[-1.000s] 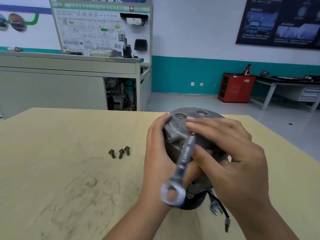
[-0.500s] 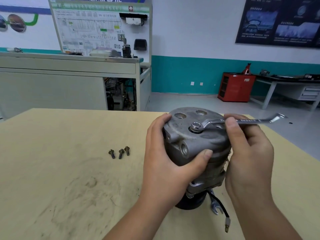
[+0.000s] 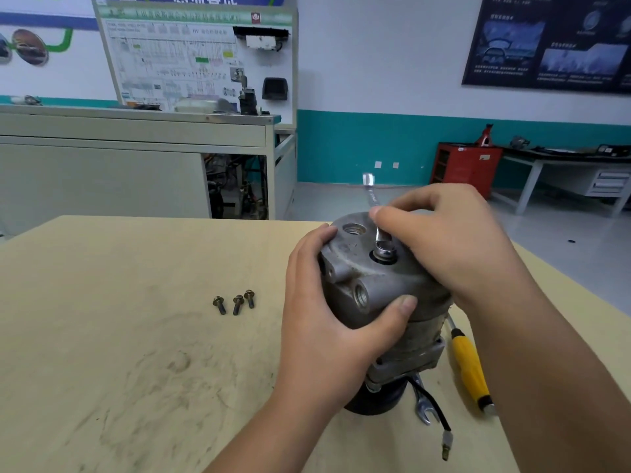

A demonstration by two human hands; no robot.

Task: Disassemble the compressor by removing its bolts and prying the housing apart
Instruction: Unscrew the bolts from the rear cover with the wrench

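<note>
Steel wrench point(image 3: 383, 248) half hidden under right hand point(image 3: 454, 244) atop compressor point(image 3: 370, 278).

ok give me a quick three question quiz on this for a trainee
1. How many loose bolts lie on the table?
2. True or false: the left hand grips the compressor.
3. The right hand holds: A a loose bolt, B the wrench, C nothing.
Key: 1 three; 2 true; 3 B.
</note>
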